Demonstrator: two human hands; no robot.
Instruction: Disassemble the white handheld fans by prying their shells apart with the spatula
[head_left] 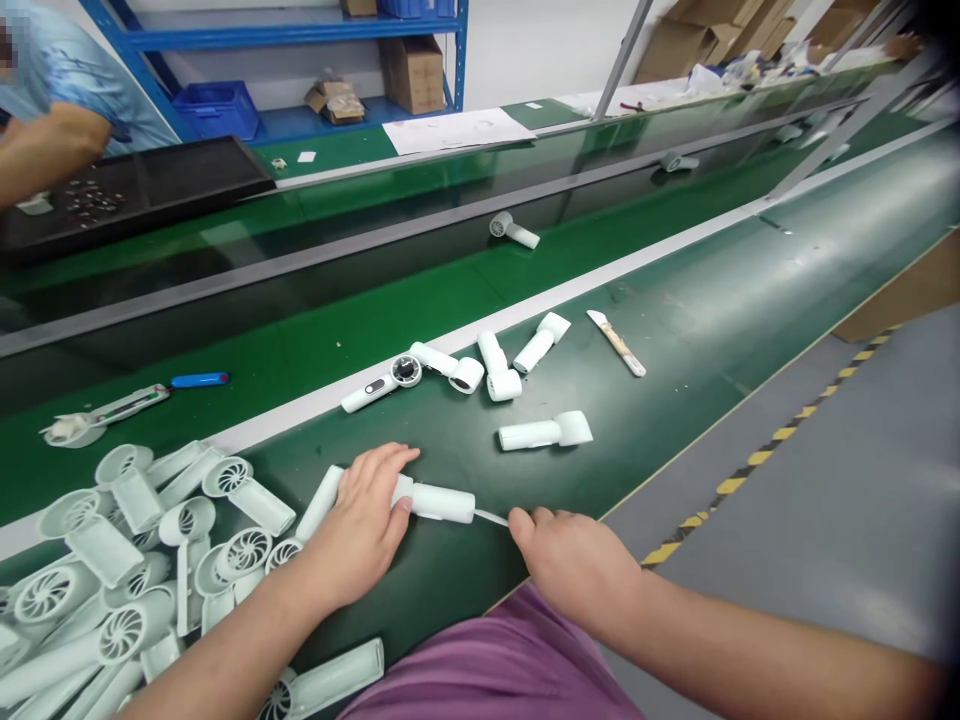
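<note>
My left hand (371,515) is closed round the head end of a pale green handheld fan (444,503), holding it flat on the bench. The fan's handle points right. A fist is what my right hand (574,562) makes around a thin pale blade-like tool (491,517), whose tip meets the handle's end; the rest of the tool is hidden in the fingers. Right of the left hand, a fan (532,434) lies on its own. Farther back are several more fans, one with a dark round front (405,371). A slim white-and-tan tool (616,343) lies beyond them.
A heap of fan shells (112,550) covers the bench's left. A green conveyor belt (420,290) runs behind, carrying a fan (514,230) and an opened shell with a blue cylinder (199,380). Across it, a person's arm (56,150) is beside a black tray (187,175).
</note>
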